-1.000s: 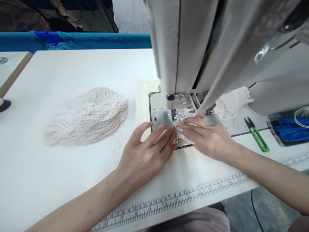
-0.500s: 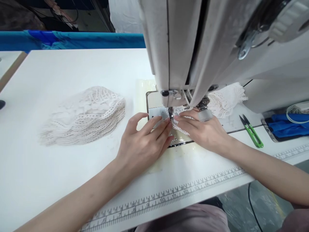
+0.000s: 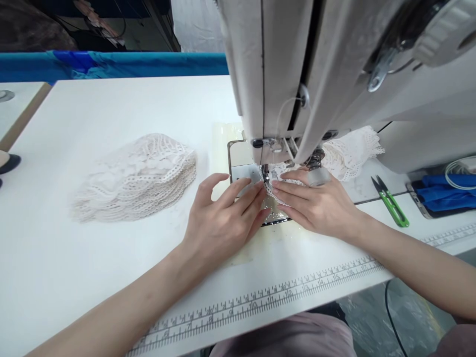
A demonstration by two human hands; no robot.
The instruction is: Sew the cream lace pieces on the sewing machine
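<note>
A strip of white lace (image 3: 274, 191) lies under the presser foot (image 3: 265, 173) of a sewing machine (image 3: 282, 74). My left hand (image 3: 226, 213) rests with bent, spread fingers at the left of the foot, its fingertips at the lace edge. Flat on the lace, to the right of the foot, lies my right hand (image 3: 316, 201) with its fingers stretched out; it covers part of the strip. More white lace (image 3: 351, 153) is bunched behind the right hand, beside the machine's base.
A stack of white lace pieces (image 3: 137, 178) lies on the table's left. Green thread snips (image 3: 390, 202) are at the right, near a phone (image 3: 418, 201) under blue cloth (image 3: 442, 194). A printed ruler scale (image 3: 256, 305) runs along the front edge.
My right hand has shifted slightly, its fingers lying flatter and more spread on the lace. My left hand stays beside the foot. The whole view has shifted a little.
</note>
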